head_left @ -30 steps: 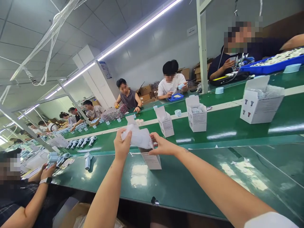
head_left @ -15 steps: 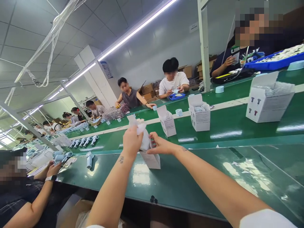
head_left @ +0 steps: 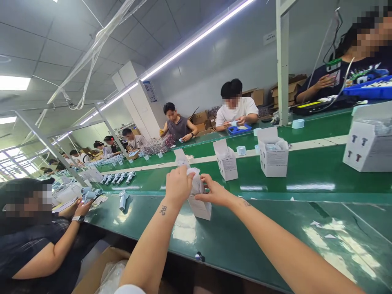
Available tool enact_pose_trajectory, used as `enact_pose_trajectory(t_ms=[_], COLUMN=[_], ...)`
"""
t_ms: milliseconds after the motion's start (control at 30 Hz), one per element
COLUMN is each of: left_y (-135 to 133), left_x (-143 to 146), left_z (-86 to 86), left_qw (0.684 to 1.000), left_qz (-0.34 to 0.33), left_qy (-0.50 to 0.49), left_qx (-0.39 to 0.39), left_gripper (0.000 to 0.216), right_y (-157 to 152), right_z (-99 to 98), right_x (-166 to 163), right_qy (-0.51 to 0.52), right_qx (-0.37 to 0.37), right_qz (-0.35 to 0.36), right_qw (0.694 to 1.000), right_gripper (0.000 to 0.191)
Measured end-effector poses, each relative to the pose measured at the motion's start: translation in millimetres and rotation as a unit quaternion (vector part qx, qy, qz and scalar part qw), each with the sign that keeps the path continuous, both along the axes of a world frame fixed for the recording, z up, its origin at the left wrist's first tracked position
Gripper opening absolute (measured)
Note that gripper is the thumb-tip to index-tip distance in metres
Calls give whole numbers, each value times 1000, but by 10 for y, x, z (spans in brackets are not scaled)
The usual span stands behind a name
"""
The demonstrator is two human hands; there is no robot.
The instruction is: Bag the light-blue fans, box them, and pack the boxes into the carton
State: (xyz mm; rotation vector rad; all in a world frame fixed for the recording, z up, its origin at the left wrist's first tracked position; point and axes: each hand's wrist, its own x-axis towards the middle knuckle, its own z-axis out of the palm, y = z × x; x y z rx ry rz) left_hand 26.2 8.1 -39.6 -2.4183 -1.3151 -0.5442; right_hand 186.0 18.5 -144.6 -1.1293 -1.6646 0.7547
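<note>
My left hand (head_left: 178,185) is closed over a white plastic-wrapped item (head_left: 196,183) and presses it into the top of a small open white box (head_left: 200,207) standing on the green table. My right hand (head_left: 214,192) pinches the wrapping at the box's rim from the right side. The box's lid flap (head_left: 180,157) stands up behind my left hand. What is inside the wrapping is hidden.
Three more open white boxes (head_left: 226,160) (head_left: 272,152) (head_left: 369,141) ride the green conveyor (head_left: 306,171) beyond. Small blue handheld devices (head_left: 123,200) lie to the left near a seated co-worker's hand (head_left: 81,207). Other workers sit across the line. A cardboard carton (head_left: 101,271) sits below the table edge.
The wrapped item was spread out between both hands above the box; now it is bunched and pushed down into the box opening. My view has shifted slightly left and down.
</note>
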Motion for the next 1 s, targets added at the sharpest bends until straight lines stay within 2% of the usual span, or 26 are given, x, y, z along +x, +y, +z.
enact_pose_trajectory(t_ms=[100,133,267,333,400,500,600,667,733,800,900,1000], left_y=[-4,18,159,177,127,12,-10,48,161,341,782,1415], left_x=[-54,-72,-160,-226,-295,-338,-286,-266,-327,-493,-869,-1188], left_z=[-189,-253,-377,-379,-406,-570,-813,-932,-973,-932,-767,-575], left_qw=[996,994,992,988,988,987,992,995,992,984,975,982], left_qz=[-84,-88,-25,-46,-95,-135,-89,-55,-41,-48,-51,0], left_qy=[40,53,94,107,90,60,40,2,-51,-104,-162,-147], left_qx=[-17,-20,-77,-103,-84,-69,-86,-85,-104,-135,-146,-121], left_gripper=[28,27,28,28,30,31,39,27,11,6,3,7], right_y=[-24,-25,-11,-13,-26,-55,-90,-123,-164,-212,-315,-478], right_z=[23,36,79,80,68,60,101,140,160,141,26,-185], right_x=[-7,-11,-40,-43,-26,3,-42,-100,-129,-96,33,105], right_qy=[0,-2,-18,-26,-29,-27,-31,-37,-19,25,83,117], right_qx=[6,7,-3,-3,-3,-16,-39,-46,-40,-37,-95,-205], right_qz=[11,11,7,9,12,18,25,38,42,7,-49,-27], right_qw=[1000,1000,1000,1000,999,999,998,998,998,999,991,971], right_gripper=[72,74,85,81,69,59,57,64,75,80,62,48])
